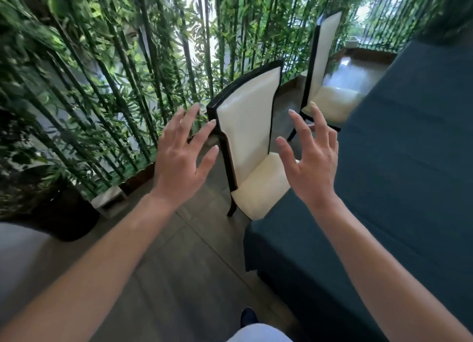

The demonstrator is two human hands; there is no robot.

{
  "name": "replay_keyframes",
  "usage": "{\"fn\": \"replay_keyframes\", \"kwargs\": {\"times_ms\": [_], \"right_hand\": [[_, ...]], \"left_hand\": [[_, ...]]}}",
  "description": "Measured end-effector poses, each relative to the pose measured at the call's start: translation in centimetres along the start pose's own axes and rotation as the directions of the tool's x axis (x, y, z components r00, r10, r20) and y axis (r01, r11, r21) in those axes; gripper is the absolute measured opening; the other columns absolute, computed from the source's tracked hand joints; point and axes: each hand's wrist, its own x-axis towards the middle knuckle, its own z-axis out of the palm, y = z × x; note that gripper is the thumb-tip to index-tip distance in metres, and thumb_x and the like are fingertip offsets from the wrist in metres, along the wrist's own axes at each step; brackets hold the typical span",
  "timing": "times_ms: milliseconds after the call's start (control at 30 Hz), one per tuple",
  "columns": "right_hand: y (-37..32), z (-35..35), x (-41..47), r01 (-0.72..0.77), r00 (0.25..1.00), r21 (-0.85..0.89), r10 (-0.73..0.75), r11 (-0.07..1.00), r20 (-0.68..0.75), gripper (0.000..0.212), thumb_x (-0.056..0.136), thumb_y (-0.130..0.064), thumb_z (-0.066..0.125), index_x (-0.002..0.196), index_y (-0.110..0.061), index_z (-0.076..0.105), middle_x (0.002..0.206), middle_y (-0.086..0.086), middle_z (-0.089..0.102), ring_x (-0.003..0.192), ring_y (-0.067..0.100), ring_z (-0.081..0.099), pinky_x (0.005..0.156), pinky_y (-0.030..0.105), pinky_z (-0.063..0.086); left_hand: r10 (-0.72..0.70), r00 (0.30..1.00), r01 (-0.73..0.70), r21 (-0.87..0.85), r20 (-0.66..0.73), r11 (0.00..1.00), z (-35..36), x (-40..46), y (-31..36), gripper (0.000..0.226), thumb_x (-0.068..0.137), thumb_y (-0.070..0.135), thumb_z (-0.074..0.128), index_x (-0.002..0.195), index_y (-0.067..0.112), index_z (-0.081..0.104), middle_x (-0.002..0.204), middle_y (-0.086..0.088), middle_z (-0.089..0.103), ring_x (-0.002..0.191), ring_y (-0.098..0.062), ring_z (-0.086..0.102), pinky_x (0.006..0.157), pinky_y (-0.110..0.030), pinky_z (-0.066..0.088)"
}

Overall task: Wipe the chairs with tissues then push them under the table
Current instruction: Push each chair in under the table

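Observation:
A cream-cushioned chair (249, 126) with a black frame stands at the edge of the table (399, 167), which wears a dark teal cloth. The front of its seat is tucked under the cloth. My left hand (183, 157) hovers with spread fingers beside the left edge of the chair's back, fingertips close to the frame. My right hand (311, 159) is raised over the seat with fingers spread and holds nothing. A second chair (326, 67) of the same kind stands farther along the table. No tissue is visible.
A bamboo screen (115, 72) runs along the left behind the chairs. A dark planter (64, 213) sits on the floor at the left. Grey tiled floor (179, 277) lies between me and the chair. My shoe tip (248, 316) shows at the bottom.

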Motion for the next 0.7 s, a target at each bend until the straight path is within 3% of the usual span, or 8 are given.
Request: {"fn": "replay_keyframes", "kwargs": {"times_ms": [200, 400, 700], "right_hand": [[0.8, 3.6, 3.5, -0.001, 0.999, 0.058, -0.001, 0.998, 0.036, 0.056, 0.103, -0.058, 0.045, 0.150, -0.028, 0.052, 0.165, 0.005, 0.034, 0.139, 0.029, 0.042, 0.115, 0.047, 0.034], [-0.9, 8.5, 7.4, -0.014, 0.999, 0.064, 0.011, 0.998, 0.052, 0.054, 0.104, -0.054, 0.049, 0.152, -0.030, 0.048, 0.170, 0.005, 0.024, 0.156, 0.026, 0.019, 0.125, 0.048, 0.021], [-5.8, 21.5, 13.5, -0.016, 1.000, -0.007, 0.016, 1.000, 0.011, 0.053, 0.104, -0.051, 0.050, 0.151, -0.028, 0.051, 0.167, 0.009, 0.030, 0.155, 0.030, 0.025, 0.124, 0.044, 0.022]], "left_hand": [[-0.048, 0.999, 0.048, 0.015, 0.021, 0.999, 1.9, 2.9, -3.6, 0.049, 0.107, 0.048, 0.041, 0.150, 0.025, 0.052, 0.168, -0.006, 0.027, 0.156, -0.031, 0.021, 0.127, -0.050, 0.018], [-0.076, 0.996, 0.076, -0.005, 0.048, 0.997, 3.8, 5.9, -7.9, 0.055, 0.107, 0.052, 0.036, 0.156, 0.026, 0.041, 0.171, -0.007, 0.019, 0.158, -0.031, 0.015, 0.128, -0.052, 0.016], [-0.011, 0.999, 0.014, -0.077, 0.046, 0.997, 10.0, 12.6, -20.1, 0.055, 0.106, 0.048, 0.041, 0.155, 0.023, 0.043, 0.171, -0.008, 0.019, 0.158, -0.031, 0.015, 0.124, -0.058, 0.022]]}}
